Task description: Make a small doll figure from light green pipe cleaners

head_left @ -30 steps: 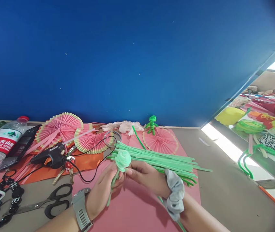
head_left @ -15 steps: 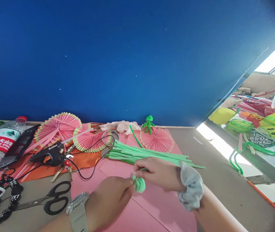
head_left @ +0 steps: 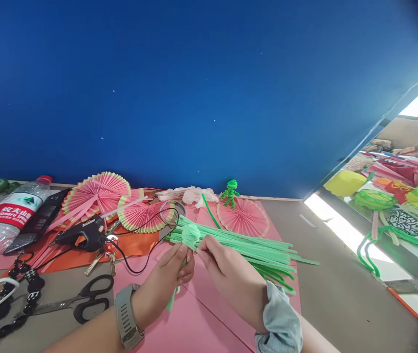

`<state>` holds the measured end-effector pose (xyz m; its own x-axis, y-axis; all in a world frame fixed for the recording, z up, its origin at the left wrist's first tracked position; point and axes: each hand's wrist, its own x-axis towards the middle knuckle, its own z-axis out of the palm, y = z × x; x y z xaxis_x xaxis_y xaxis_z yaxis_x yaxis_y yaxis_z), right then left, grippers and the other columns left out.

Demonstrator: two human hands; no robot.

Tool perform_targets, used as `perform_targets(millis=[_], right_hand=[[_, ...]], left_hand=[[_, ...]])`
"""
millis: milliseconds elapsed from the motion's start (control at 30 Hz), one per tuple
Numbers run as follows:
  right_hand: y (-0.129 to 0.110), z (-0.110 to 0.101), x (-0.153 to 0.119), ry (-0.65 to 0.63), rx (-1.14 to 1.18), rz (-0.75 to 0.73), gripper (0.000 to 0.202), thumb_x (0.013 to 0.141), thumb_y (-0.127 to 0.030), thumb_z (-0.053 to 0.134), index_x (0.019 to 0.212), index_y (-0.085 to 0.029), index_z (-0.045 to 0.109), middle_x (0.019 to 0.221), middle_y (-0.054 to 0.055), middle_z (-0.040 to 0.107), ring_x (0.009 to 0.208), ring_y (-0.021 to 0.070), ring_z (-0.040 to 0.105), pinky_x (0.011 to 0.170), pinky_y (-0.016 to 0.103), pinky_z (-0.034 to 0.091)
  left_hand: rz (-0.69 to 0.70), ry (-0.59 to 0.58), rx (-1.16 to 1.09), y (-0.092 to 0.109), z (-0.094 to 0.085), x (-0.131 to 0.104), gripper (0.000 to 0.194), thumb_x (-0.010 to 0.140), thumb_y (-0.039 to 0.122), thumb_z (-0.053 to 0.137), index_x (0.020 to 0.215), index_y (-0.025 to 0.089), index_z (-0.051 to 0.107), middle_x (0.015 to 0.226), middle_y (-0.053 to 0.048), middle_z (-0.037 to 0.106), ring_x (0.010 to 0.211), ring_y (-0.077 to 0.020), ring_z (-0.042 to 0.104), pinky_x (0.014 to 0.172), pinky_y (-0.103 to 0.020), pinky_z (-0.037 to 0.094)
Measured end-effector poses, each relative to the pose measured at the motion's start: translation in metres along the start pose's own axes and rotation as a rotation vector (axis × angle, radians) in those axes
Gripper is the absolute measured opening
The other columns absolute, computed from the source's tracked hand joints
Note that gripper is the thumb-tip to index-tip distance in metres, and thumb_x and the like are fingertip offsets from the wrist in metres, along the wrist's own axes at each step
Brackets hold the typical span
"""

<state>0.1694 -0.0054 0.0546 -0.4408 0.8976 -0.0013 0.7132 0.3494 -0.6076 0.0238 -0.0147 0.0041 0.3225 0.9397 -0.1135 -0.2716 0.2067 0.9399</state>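
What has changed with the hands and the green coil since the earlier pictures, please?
The left hand raised the green coil by its stem from low over the pink paper; the right hand followed, fingertips at the coil. Glue gun, scissors and stem pile stayed.

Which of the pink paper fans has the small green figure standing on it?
The right fan, a full disc lying apart from the others, with the green figure at its far edge. The other two fans overlap beside the glue gun.
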Motion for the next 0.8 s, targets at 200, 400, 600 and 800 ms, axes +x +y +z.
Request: perform_targets(millis=[200,400,600,800], right_hand=[[0.001,0.001,0.003,0.023,0.159,0.024,0.017,0.087,-0.018,0.035,0.071,-0.02,0.039,0.059,-0.007,0.039,0.054,0.0094,0.035,0.053,0.022,0.028],[0.002,-0.002,0.004,0.012,0.227,0.039,0.018,0.086,-0.018,0.036,0.069,-0.02,0.039,0.058,-0.006,0.038,0.055,0.0094,0.035,0.052,0.022,0.028],[0.009,0.002,0.006,0.021,0.243,0.047,0.017,0.086,-0.018,0.036,0.069,-0.02,0.039,0.06,-0.006,0.038,0.055,0.0096,0.034,0.053,0.023,0.028],[0.011,0.003,0.006,0.015,0.224,0.068,0.017,0.086,-0.019,0.036,0.069,-0.02,0.04,0.06,-0.006,0.038,0.056,0.01,0.035,0.053,0.023,0.028]], left_hand=[[-0.026,-0.06,-0.174,0.007,0.0,-0.003,0.031,0.086,0.04,0.04,0.065,0.016,0.039,0.055,0.007,0.026,0.046,-0.0061,0.019,0.044,-0.02,0.016],[0.05,-0.062,-0.192,0.0,-0.004,-0.002,0.032,0.09,0.037,0.033,0.067,0.016,0.041,0.055,0.007,0.025,0.046,-0.0067,0.019,0.045,-0.021,0.017],[0.033,-0.05,-0.132,-0.002,-0.004,-0.002,0.032,0.09,0.039,0.032,0.073,0.015,0.044,0.056,0.006,0.028,0.047,-0.0066,0.021,0.044,-0.021,0.018],[0.042,-0.041,-0.082,-0.006,-0.004,-0.002,0.031,0.088,0.043,0.034,0.081,0.015,0.047,0.057,0.006,0.031,0.047,-0.0072,0.024,0.045,-0.022,0.022]])
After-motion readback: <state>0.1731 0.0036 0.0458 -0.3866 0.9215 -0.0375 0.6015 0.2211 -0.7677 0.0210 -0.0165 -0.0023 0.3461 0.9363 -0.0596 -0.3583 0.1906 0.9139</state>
